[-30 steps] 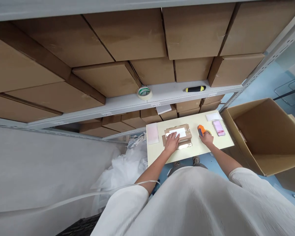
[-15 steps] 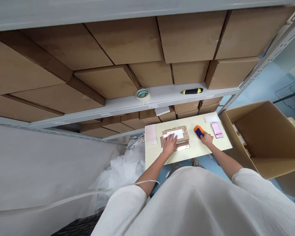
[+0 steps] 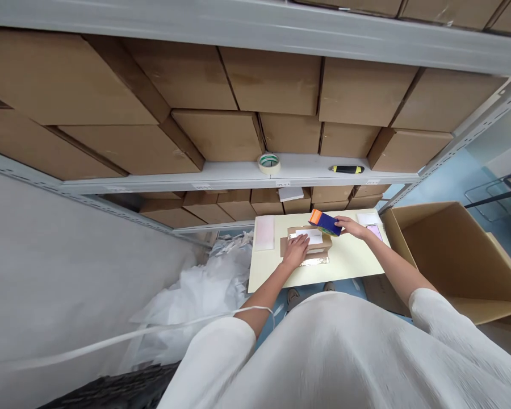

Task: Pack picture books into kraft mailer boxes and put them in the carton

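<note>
On the pale tabletop lies a small brown cardboard box with a white label on top and shiny clear tape along its near side. My left hand rests on the box and label, fingers stretched out, holding it down at its left part. In my right hand is an orange and dark blue tape dispenser, gripped at its right end. The dispenser is over the far right part of the box; whether it touches cannot be made out.
A pinkish-white stack of sheets lies at the table's left, a phone at its right. A tape roll and utility knife sit on the shelf. A large open carton stands right; white packing material is piled left.
My right hand has lifted the tape dispenser from the table's right side and brought it left over the box. My left hand stays on the box. The head view has shifted.
</note>
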### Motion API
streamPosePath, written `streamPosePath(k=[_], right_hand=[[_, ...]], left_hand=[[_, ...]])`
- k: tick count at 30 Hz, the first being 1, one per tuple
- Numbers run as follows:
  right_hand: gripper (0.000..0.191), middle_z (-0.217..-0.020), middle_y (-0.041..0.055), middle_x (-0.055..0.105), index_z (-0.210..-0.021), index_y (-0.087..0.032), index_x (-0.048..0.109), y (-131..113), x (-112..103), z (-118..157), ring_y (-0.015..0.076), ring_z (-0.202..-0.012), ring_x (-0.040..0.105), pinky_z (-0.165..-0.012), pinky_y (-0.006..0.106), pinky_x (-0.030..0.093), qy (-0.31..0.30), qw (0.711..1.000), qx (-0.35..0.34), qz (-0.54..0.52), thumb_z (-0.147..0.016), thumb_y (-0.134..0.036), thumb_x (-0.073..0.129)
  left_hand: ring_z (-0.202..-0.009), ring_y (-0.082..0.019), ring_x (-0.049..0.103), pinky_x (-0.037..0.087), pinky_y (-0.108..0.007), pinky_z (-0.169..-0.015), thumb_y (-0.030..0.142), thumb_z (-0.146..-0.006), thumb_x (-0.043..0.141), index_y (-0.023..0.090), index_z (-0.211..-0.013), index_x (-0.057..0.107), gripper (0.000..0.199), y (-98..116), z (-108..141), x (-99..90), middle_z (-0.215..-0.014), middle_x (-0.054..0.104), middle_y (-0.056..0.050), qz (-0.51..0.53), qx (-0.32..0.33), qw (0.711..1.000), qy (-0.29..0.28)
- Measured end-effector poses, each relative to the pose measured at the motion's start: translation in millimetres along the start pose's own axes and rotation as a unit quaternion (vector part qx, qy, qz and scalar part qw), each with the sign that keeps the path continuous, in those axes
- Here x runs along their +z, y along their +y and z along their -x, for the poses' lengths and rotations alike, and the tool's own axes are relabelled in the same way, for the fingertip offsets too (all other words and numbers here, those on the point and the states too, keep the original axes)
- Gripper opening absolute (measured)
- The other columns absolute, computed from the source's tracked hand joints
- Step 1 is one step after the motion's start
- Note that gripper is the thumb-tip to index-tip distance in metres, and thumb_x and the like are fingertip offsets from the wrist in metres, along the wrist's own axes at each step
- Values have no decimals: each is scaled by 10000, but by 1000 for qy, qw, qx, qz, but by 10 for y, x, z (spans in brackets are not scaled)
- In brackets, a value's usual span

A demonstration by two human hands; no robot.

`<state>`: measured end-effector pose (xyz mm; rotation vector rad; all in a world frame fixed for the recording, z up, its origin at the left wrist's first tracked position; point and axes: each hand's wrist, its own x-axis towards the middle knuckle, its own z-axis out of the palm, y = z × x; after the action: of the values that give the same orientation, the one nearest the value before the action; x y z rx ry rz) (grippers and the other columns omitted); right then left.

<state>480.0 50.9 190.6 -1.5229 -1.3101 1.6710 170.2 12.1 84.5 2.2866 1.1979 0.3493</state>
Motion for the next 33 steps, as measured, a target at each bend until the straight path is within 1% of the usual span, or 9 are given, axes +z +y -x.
streamPosePath(k=[4, 7, 12, 18, 23, 26, 29, 31, 33], right_hand=[[287, -1044, 54, 747, -1055, -242, 727, -26, 313, -203, 248, -1036, 657, -790, 321, 599, -17, 999, 11, 32, -827, -412, 696], [287, -993, 43, 728, -1048, -237, 696, 34, 400, -291, 233, -969, 657, -777, 321, 585, -18, 998, 27, 53, -832, -424, 668], [451, -992, -4, 659, -1208, -298, 556, 114, 307, -309, 194, -866, 627, -727, 322, 565, -17, 999, -19, 42, -816, -463, 705], [323, -886, -28, 532, -987, -277, 460, 117, 270, -223, 172, -764, 514, -689, 312, 493, -32, 987, -111, 112, -823, -458, 671], [520, -922, -31, 568, -987, -274, 413, 64, 294, -97, 171, -799, 481, -727, 298, 437, 13, 960, -148, 236, -681, -420, 807], [533, -917, -36, 575, -987, -278, 386, 68, 281, -59, 162, -777, 469, -706, 286, 408, 23, 948, -148, 280, -668, -429, 785], [531, -903, -43, 575, -986, -282, 370, 100, 261, -50, 156, -752, 463, -691, 283, 394, 29, 942, -151, 297, -678, -469, 761], [532, -901, -44, 578, -986, -284, 366, 125, 249, -51, 155, -746, 464, -687, 281, 391, 30, 940, -155, 302, -683, -483, 755], [526, -903, -42, 579, -988, -285, 366, 145, 240, -55, 155, -746, 464, -687, 281, 390, 28, 939, -161, 304, -691, -489, 749]], left_hand=[[-1582, -317, 436, 334, -530, -1278, 214, -1040, 472, 226, -1519, 621, 502, -43, 16, 10, -1674, 522, -135, -10, 12, 1000, 2], [-1581, -308, 441, 337, -525, -1282, 215, -1045, 475, 237, -1522, 621, 499, -76, 21, 46, -1663, 536, -130, -7, 16, 1000, 9], [-1582, -307, 448, 349, -533, -1279, 221, -1048, 500, 240, -1533, 615, 498, -134, 17, 98, -1665, 535, -131, -17, 25, 999, 18], [-1586, -308, 446, 355, -519, -1278, 230, -1068, 472, 224, -1544, 611, 496, -137, 12, 94, -1676, 525, -124, -40, 25, 999, 10], [-1592, -317, 436, 340, -532, -1291, 193, -1038, 512, 227, -1494, 651, 477, -98, 28, 53, -1678, 524, -117, -2, 13, 1000, 6], [-1555, -334, 482, 354, -551, -1289, 180, -997, 574, 218, -1394, 717, 424, -81, 2, 5, -1617, 591, -123, 75, -22, 997, 19], [-1373, -314, 649, 485, -506, -1194, 235, -994, 612, 222, -1276, 760, 319, -64, -118, -103, -1449, 714, -126, 226, -112, 963, 90], [-1170, -282, 747, 579, -457, -1058, 307, -996, 642, 216, -1209, 759, 259, -41, -247, -216, -1296, 777, -131, 344, -189, 908, 150], [-994, -261, 786, 621, -424, -919, 375, -968, 701, 203, -1149, 737, 252, -2, -383, -348, -1143, 809, -131, 443, -247, 846, 164]])
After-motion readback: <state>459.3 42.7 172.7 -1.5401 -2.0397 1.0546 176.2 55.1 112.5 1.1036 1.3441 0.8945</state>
